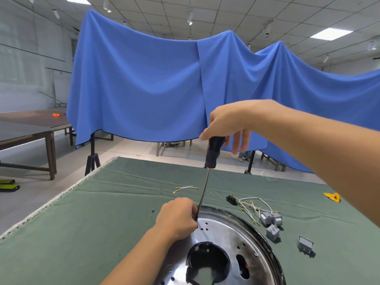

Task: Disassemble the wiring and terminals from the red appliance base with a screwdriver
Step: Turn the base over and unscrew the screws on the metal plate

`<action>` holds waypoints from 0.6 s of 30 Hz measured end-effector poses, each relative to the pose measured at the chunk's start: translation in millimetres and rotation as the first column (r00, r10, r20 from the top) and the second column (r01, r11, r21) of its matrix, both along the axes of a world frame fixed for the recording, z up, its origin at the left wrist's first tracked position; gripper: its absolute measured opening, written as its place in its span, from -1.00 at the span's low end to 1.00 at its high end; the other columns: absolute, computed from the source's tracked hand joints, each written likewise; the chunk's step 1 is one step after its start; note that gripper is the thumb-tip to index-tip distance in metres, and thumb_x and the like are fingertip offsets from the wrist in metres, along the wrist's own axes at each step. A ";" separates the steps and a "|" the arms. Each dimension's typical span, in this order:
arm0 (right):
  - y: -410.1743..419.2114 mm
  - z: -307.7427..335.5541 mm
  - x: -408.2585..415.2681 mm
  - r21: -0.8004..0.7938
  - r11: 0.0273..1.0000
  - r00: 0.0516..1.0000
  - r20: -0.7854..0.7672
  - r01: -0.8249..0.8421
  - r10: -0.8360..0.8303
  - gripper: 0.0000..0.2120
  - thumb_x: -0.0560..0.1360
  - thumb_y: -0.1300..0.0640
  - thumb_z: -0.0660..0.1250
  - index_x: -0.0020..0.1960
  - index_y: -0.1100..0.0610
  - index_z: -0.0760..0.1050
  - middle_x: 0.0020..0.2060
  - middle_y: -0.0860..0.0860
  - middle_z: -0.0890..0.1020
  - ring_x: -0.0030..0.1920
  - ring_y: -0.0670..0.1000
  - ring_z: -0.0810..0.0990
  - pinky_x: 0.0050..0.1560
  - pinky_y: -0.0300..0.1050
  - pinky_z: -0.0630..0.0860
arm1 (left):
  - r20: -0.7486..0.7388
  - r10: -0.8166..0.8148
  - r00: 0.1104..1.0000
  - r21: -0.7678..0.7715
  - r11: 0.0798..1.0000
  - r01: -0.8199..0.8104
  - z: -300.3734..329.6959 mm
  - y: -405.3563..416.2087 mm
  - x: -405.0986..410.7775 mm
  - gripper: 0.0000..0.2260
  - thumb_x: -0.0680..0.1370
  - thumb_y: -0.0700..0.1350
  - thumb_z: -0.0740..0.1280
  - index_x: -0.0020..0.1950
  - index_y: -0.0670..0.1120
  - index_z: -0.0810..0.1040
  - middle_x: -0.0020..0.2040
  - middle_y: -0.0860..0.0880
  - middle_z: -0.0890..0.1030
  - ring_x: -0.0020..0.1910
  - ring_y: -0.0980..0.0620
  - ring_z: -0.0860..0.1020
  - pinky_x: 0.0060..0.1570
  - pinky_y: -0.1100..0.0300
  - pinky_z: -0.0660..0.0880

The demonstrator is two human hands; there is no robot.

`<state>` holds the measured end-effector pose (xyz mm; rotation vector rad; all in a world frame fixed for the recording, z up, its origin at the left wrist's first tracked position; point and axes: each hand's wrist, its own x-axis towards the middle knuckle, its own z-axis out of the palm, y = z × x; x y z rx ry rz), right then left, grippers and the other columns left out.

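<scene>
1. We work at a table under a green cloth [102,223], with a blue drape [144,83] hung across the room behind it.
2. The appliance base [230,243] lies at 6 o'clock on the cloth, showing its shiny metal plate with a dark central opening.
3. Our right hand [228,122] pinches the top of the screwdriver [213,151] handle, the other fingers spread loosely.
4. The shaft slants down to the plate's rim at 11 o'clock of the base.
5. Our left hand [176,219] curls at that rim, fingers closed beside the tip; we cannot tell what they pinch.
6. Loose wires [250,204] with terminals lie at 2 o'clock of the base.
7. 4 grey blocks [272,231] sit at 3 o'clock.
8. A short wire pair [185,189] lies at 12 o'clock.
</scene>
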<state>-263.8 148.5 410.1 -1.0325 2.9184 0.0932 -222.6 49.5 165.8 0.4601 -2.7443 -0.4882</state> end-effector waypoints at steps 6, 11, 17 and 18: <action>-11.0 -0.9 1.9 -0.033 0.987 0.983 -0.101 -0.159 0.155 -0.75 0.59 0.06 0.23 -0.18 0.20 0.46 -0.56 0.04 0.59 -0.62 -0.05 0.52 -0.50 -0.22 0.47 | -0.022 0.001 1.000 0.005 1.000 -0.001 0.7 1.7 3.7 -0.84 0.41 -0.12 0.35 -0.03 -0.01 0.62 -0.01 0.01 0.62 -0.01 -0.09 0.55 -0.17 0.18 0.37; -2.3 -1.5 6.3 -0.101 0.983 0.985 0.061 -0.153 0.160 -0.79 0.51 0.07 0.37 0.07 0.14 0.45 -0.03 0.13 0.62 -0.21 0.10 0.70 -0.29 -0.06 0.65 | -0.014 -0.005 1.000 -0.004 1.000 0.005 0.5 0.6 2.2 -0.85 0.41 -0.08 0.37 -0.04 -0.02 0.62 -0.03 0.01 0.63 -0.01 -0.10 0.55 -0.12 0.16 0.44; 0.2 -11.2 3.3 -0.048 0.998 0.965 -0.260 -0.041 0.027 -0.61 0.63 -0.02 0.12 -0.27 0.20 0.37 -0.69 0.04 0.49 -0.74 -0.04 0.43 -0.46 -0.17 0.34 | -0.021 -0.020 1.000 -0.025 1.000 0.020 -1.6 -0.3 2.0 -0.85 0.44 -0.06 0.40 0.00 0.01 0.63 0.01 0.05 0.63 0.02 -0.06 0.56 -0.05 0.17 0.46; -1.1 -8.8 3.4 -0.063 0.995 0.980 -0.187 -0.083 0.069 -0.68 0.63 0.06 0.14 -0.22 0.22 0.41 -0.61 0.07 0.55 -0.68 -0.04 0.50 -0.45 -0.16 0.41 | -0.018 -0.019 1.000 -0.022 1.000 0.019 -2.1 -0.5 1.6 -0.85 0.44 -0.06 0.40 0.00 0.01 0.64 0.01 0.05 0.63 0.02 -0.06 0.56 -0.05 0.17 0.46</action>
